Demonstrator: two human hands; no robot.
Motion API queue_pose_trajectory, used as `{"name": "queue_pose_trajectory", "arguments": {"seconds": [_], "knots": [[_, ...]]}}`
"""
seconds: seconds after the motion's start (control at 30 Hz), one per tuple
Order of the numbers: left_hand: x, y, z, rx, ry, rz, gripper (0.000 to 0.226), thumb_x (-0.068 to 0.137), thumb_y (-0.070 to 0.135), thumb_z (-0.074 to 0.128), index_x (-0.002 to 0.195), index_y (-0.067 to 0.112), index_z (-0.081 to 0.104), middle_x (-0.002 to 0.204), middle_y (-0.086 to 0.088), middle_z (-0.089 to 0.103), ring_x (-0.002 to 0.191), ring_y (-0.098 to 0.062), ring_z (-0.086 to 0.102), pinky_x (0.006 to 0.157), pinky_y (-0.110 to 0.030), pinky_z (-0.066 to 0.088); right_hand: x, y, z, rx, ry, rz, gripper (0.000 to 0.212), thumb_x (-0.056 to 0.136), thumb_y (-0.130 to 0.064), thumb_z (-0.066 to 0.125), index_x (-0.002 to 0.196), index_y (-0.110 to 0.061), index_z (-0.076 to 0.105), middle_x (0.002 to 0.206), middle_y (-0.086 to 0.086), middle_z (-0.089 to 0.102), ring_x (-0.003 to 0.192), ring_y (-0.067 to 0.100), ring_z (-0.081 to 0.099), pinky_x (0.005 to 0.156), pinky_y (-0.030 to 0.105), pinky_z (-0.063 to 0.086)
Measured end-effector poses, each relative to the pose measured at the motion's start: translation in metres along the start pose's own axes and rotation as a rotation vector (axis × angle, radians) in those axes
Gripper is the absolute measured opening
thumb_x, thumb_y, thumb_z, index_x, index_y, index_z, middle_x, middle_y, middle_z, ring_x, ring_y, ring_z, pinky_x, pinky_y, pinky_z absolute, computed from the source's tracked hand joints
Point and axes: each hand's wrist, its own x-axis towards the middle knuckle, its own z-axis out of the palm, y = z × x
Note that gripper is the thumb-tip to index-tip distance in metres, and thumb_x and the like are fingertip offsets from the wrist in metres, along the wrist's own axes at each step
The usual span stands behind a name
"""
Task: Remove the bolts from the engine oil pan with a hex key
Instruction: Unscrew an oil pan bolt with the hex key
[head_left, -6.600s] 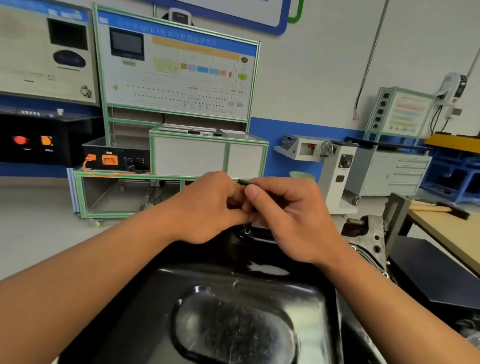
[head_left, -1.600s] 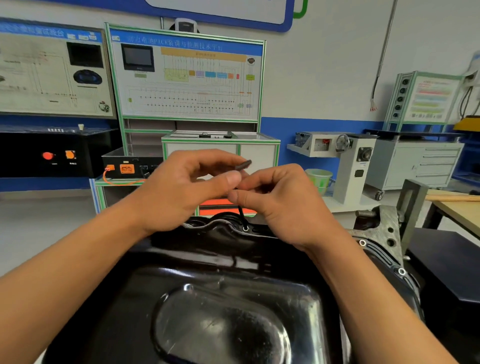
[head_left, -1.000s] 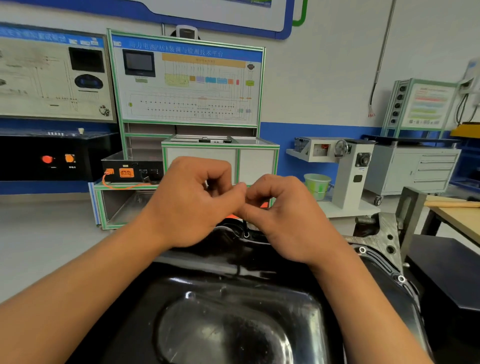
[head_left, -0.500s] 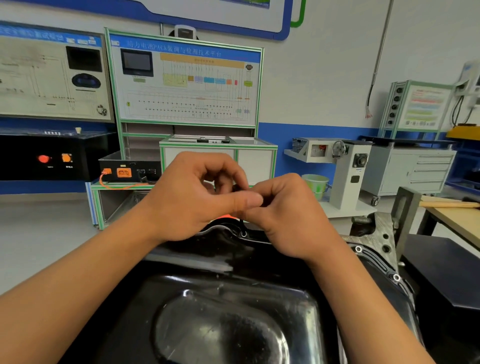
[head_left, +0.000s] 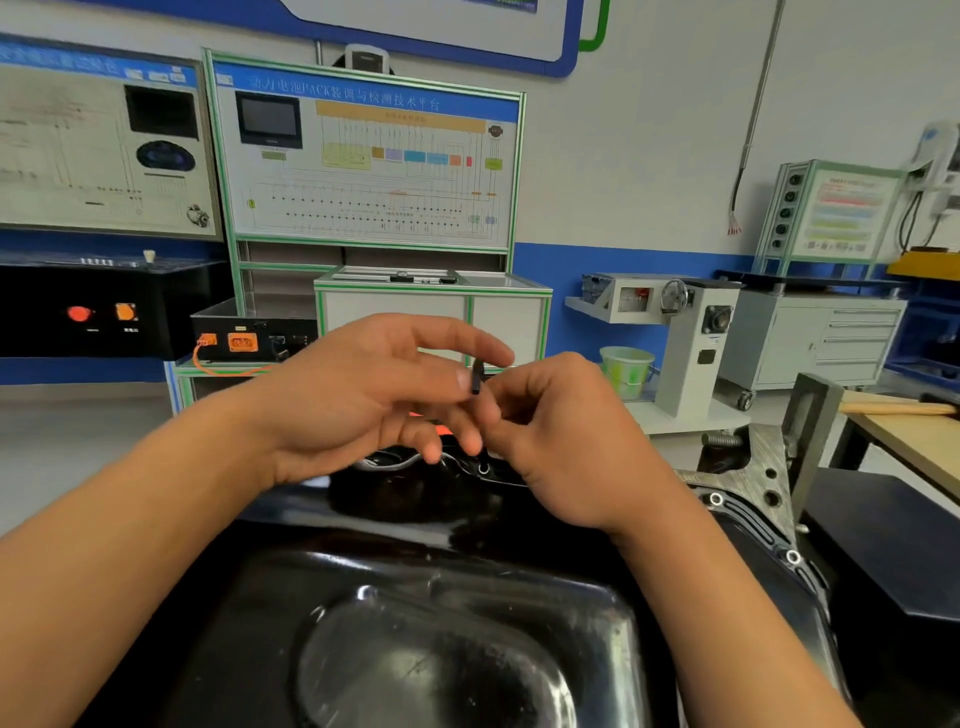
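Note:
The black engine oil pan (head_left: 441, 597) fills the lower view, bottom side up on the engine block (head_left: 761, 465). A black hex key (head_left: 476, 378) stands above a bolt (head_left: 483, 469) on the pan's far flange. Only the key's upper end shows; the rest is hidden behind my fingers. My right hand (head_left: 566, 447) pinches the key's shaft with curled fingers. My left hand (head_left: 358, 400) has its fingers spread and fairly straight, its thumb tip touching the key's upper end. Two more bolts (head_left: 716, 499) (head_left: 793, 557) sit along the right flange.
A wooden bench (head_left: 914, 436) stands at the right with a dark stand (head_left: 883, 545) below it. Training panels and a green-framed cabinet (head_left: 431, 312) line the back wall, with a grey machine (head_left: 696, 332) and a green bucket (head_left: 626, 366) beyond the pan.
My left hand has opened from a curled pinch to spread fingers, and the key's upper end now shows between the hands. My right hand stays on the key above the same bolt.

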Motion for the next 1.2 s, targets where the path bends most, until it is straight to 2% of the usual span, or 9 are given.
{"name": "queue_pose_trajectory", "arguments": {"seconds": [0.2,0.33,0.47,0.53,0.63,0.77,0.9,1.0,1.2], "knots": [[0.005,-0.003,0.005,0.276,0.087,0.121,0.025,0.078,0.021,0.068,0.101,0.012,0.074,0.074,-0.016,0.073,0.062,-0.023,0.070,0.049,-0.023,0.054,-0.001,-0.002,0.000,-0.018,-0.044,-0.004,0.037,0.091,-0.004,0.064,0.059,-0.023,0.063,0.051,-0.007,0.057,0.046,0.004,0.042,0.050,0.013,0.035],[0.001,-0.001,-0.001,0.377,0.016,0.144,0.026,0.080,0.016,0.073,0.106,0.016,0.075,0.081,-0.017,0.075,0.072,-0.020,0.071,0.057,-0.025,0.055,-0.001,-0.001,-0.002,-0.033,-0.038,-0.014,0.039,0.092,-0.005,0.065,0.058,-0.025,0.063,0.045,-0.013,0.052,0.042,0.004,0.042,0.046,0.009,0.032],[0.004,0.002,0.000,0.390,0.172,0.182,0.026,0.065,0.034,0.087,0.076,0.013,0.077,0.055,-0.008,0.065,0.049,-0.012,0.056,0.049,-0.020,0.046,0.000,-0.002,0.002,-0.053,-0.091,0.007,0.009,0.093,-0.016,0.070,0.090,-0.017,0.078,0.062,-0.009,0.066,0.054,0.003,0.057,0.058,0.015,0.045],[0.007,-0.001,0.006,0.449,0.296,0.238,0.037,0.062,0.042,0.079,0.065,0.006,0.070,0.046,-0.011,0.055,0.042,-0.014,0.046,0.044,-0.019,0.038,0.000,-0.003,0.002,-0.047,-0.117,0.019,0.011,0.092,-0.015,0.071,0.084,-0.020,0.075,0.070,-0.012,0.071,0.063,0.003,0.064,0.066,0.018,0.050],[0.010,-0.004,0.012,0.466,0.376,0.228,0.040,0.068,0.042,0.074,0.054,0.007,0.061,0.039,-0.008,0.048,0.035,-0.014,0.040,0.040,-0.019,0.033,0.000,-0.003,0.001,-0.080,-0.124,0.017,0.031,0.091,-0.015,0.072,0.065,-0.030,0.063,0.053,-0.019,0.059,0.052,0.000,0.054,0.057,0.008,0.039],[0.008,-0.002,0.009,0.181,0.308,0.038,0.021,0.078,0.030,0.067,0.063,0.015,0.068,0.045,-0.011,0.053,0.037,-0.022,0.053,0.033,-0.018,0.034,-0.001,-0.005,0.003,-0.087,-0.093,0.009,0.010,0.091,-0.018,0.073,0.081,-0.016,0.076,0.064,-0.003,0.068,0.053,0.008,0.054,0.054,0.013,0.041],[0.001,0.001,0.000,-0.064,0.113,-0.072,0.024,0.077,0.013,0.063,0.099,0.004,0.063,0.065,-0.017,0.063,0.060,-0.028,0.065,0.042,-0.024,0.047,-0.002,-0.006,0.001,-0.099,-0.069,0.018,0.025,0.089,-0.015,0.072,0.065,-0.021,0.069,0.056,-0.002,0.062,0.050,0.008,0.046,0.050,0.015,0.037],[-0.001,0.000,-0.001,-0.027,-0.035,-0.086,0.023,0.083,0.007,0.058,0.103,0.007,0.068,0.081,-0.016,0.067,0.075,-0.024,0.065,0.052,-0.025,0.050,-0.002,-0.005,0.000,-0.120,-0.048,0.037,0.039,0.087,-0.006,0.067,0.054,-0.026,0.057,0.047,-0.005,0.050,0.046,0.008,0.038,0.047,0.014,0.033],[0.000,0.000,-0.001,0.082,-0.026,-0.025,0.029,0.083,0.015,0.061,0.108,0.007,0.073,0.089,-0.014,0.071,0.082,-0.021,0.066,0.058,-0.024,0.050,-0.002,-0.004,0.000,-0.117,-0.077,0.031,0.038,0.090,-0.001,0.061,0.059,-0.023,0.056,0.048,-0.013,0.050,0.047,0.005,0.044,0.049,0.010,0.035]]}}
